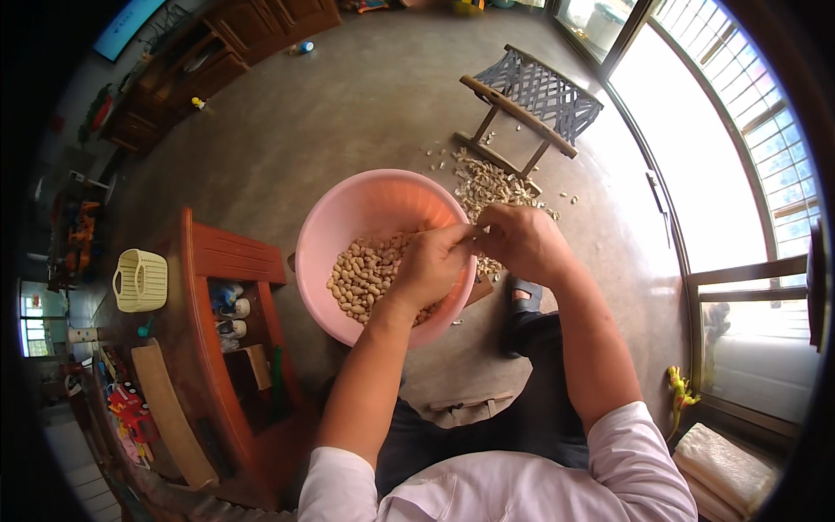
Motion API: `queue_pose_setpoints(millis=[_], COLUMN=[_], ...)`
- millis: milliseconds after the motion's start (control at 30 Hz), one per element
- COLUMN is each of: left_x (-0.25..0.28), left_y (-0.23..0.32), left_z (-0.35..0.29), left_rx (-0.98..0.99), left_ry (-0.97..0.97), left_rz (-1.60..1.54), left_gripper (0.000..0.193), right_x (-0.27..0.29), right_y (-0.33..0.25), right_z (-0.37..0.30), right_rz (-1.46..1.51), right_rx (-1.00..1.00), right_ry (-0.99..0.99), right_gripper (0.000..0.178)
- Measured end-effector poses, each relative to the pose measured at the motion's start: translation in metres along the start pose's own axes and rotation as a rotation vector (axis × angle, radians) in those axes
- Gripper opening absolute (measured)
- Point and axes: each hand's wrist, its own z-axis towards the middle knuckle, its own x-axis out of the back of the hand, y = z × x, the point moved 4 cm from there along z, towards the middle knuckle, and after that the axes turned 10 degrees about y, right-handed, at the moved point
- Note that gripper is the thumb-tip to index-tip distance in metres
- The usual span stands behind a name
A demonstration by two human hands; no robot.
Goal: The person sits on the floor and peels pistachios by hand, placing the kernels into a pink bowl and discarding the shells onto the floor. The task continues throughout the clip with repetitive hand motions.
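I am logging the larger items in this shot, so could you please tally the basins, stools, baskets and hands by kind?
Round pink plastic basin holding peanuts in their shells: 1
Folding wooden stool with a woven grey seat: 1
Pale yellow plastic basket with handles: 1
Bare hands, left hand and right hand, pinching a peanut between them: 2
Total: 5

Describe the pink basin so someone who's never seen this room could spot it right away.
Start at the red-brown wooden table on the left of the concrete floor. Just right of it, under both hands, sits the round pink plastic basin, partly filled with unshelled peanuts. Nothing else nearby is pink or bowl-shaped.
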Motion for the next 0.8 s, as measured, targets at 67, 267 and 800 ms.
queue_pose_setpoints(millis=[67, 267, 800], left_x=[-0.016, -0.011, 0.093], left_y=[0.007, -0.021, -0.046], left_z=[0.004, 0.013, -0.050], left_rx=[0.008, 0.081, 0.331], left_ry=[-0.022, -0.083, -0.075], left_rz=[0.039, -0.012, 0.793], left_gripper=[0.034, 0.044, 0.019], right_x=[0.007, 0.017, -0.128], right_y=[0.013, 0.020, -0.023], right_z=[-0.002, -0.001, -0.008], right_rz=[-0.063, -0.039, -0.211], right_rx=[0.001, -0.049, 0.266], right_ry=[0.071, 0.148, -0.430], right_gripper=[0.025, 0.028, 0.020])
